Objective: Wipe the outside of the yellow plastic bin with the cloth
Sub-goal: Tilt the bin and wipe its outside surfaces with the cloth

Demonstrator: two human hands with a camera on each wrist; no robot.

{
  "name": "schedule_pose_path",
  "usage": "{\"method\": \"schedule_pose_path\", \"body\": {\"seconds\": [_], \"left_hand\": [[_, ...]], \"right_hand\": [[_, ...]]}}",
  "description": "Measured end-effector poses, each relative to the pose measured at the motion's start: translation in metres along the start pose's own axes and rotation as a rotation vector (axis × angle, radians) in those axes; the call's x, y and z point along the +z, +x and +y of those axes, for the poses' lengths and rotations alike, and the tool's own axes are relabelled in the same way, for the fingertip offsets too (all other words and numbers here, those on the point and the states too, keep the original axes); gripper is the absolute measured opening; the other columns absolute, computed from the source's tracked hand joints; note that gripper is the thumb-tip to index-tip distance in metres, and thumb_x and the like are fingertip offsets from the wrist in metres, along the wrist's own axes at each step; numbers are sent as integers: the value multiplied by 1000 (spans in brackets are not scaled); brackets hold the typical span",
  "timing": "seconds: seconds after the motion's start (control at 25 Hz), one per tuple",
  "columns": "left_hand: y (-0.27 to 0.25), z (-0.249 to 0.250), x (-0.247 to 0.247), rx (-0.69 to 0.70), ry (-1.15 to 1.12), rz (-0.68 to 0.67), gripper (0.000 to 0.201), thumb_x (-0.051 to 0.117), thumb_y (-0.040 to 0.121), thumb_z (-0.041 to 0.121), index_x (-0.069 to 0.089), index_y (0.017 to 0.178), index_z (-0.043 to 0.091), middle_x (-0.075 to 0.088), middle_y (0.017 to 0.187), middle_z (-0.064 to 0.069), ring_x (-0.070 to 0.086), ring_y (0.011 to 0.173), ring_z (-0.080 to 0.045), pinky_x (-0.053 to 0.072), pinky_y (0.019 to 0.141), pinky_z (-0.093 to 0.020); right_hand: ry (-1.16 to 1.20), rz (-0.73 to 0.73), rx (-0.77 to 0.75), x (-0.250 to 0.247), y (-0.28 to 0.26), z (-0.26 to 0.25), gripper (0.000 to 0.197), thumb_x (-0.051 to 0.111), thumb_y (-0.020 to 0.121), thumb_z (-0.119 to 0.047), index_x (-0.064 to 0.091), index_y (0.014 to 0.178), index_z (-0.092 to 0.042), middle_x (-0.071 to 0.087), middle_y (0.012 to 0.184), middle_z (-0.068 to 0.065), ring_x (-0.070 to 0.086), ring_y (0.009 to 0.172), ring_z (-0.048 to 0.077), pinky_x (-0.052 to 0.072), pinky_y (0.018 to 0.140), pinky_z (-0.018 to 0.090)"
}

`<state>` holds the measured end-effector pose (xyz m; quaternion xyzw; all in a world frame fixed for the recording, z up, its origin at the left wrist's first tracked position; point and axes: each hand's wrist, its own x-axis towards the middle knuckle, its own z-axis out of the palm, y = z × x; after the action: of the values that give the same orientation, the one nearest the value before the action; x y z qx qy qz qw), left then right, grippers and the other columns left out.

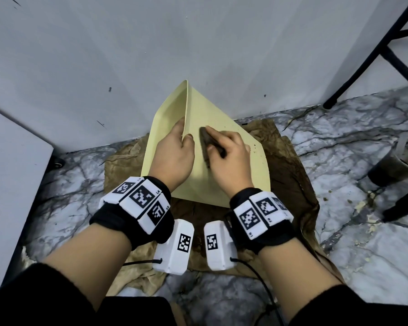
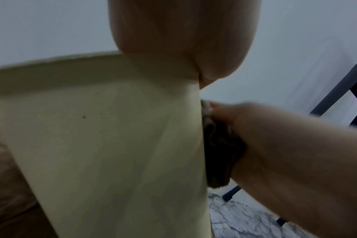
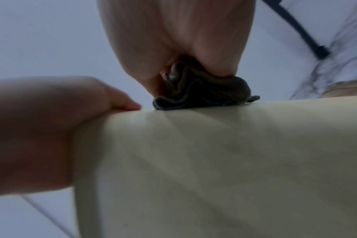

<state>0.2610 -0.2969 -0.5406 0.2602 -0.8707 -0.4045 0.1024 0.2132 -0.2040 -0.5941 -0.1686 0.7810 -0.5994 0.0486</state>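
A pale yellow plastic bin (image 1: pixel 236 175) lies tipped on its side on brown paper, one outer wall facing up. My left hand (image 1: pixel 174 151) grips the bin's rim, fingers inside and thumb on the outer wall. My right hand (image 1: pixel 229 154) holds a dark bunched cloth (image 1: pixel 207 147) pressed against that outer wall, just right of the left thumb. In the right wrist view the cloth (image 3: pixel 204 91) sits crumpled under my fingers on the bin (image 3: pixel 214 169). The left wrist view shows the bin's wall (image 2: pixel 112 153) with the cloth (image 2: pixel 220 157) at its edge.
Crumpled brown paper (image 1: pixel 290 182) covers the marble floor (image 1: pixel 353 147) under the bin. A grey wall (image 1: pixel 127 55) stands right behind it. Black chair legs (image 1: pixel 363 62) stand at the right, near a dirty clear cup (image 1: pixel 396 163). A white panel (image 1: pixel 12 184) stands at the left.
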Motion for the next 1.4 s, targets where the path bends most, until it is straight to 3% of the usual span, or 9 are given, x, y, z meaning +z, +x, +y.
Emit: {"method": "schedule_pose_path", "body": {"seconds": [0.12,0.28,0.52,0.64,0.76,0.84,1.0,1.16,1.4], "left_hand": [[-1,-3,0,-5,0,2,45,32,93,15,37,137,23,60,121,1,51,97,-7,31,71,-9],[-1,-2,0,-8,7,-5,45,32,94,16,35,138,24,60,105,5,54,78,-5,38,58,-5],[-4,2,-5,-32,1,-14,45,31,95,18,32,140,25,59,112,5,51,78,-2,37,62,-14],[-7,7,-4,-30,6,-26,45,30,95,18,28,140,23,54,104,5,47,71,-1,32,52,-1],[-6,12,-3,-28,-31,-97,51,29,95,14,17,143,24,49,103,9,48,75,-5,36,56,-16],[-4,13,-5,-23,-56,-144,54,30,92,10,19,142,29,54,102,12,52,77,-2,41,61,-11],[1,11,-6,-87,-171,-94,37,36,92,14,36,128,23,65,105,-2,64,92,-24,51,80,-36],[1,11,2,-33,-117,-16,30,37,96,22,47,124,16,62,90,3,59,78,-12,43,61,-9],[-3,16,5,54,-106,90,32,41,94,17,47,126,19,66,96,-2,61,88,-18,45,73,-23]], "right_hand": [[11,-37,-69,6,-3,-13,36,51,86,-9,59,117,-27,52,105,-4,37,92,-2,21,88,16],[-8,-11,26,-4,2,14,36,50,87,-11,59,117,-29,56,114,3,42,108,23,22,86,8],[-90,48,307,-38,3,88,36,49,87,-12,58,118,-29,54,121,6,46,116,33,34,108,39],[-139,17,395,-52,-1,105,35,49,88,-15,56,120,-29,52,126,8,46,118,31,31,109,40],[-125,16,417,-58,-1,106,36,49,89,-15,55,121,-29,51,128,8,47,117,28,31,110,39],[-116,36,413,-58,-3,104,35,49,89,-14,56,121,-28,51,128,7,48,117,27,31,110,36],[-93,70,395,-52,-13,102,36,50,88,-11,58,119,-27,53,127,5,47,118,29,32,109,38],[-66,58,294,-38,-5,78,36,51,86,-10,60,117,-27,55,124,4,48,116,29,35,107,37],[18,104,-46,-16,7,4,38,53,82,-5,61,115,-23,59,115,5,47,102,10,29,101,26]]}}
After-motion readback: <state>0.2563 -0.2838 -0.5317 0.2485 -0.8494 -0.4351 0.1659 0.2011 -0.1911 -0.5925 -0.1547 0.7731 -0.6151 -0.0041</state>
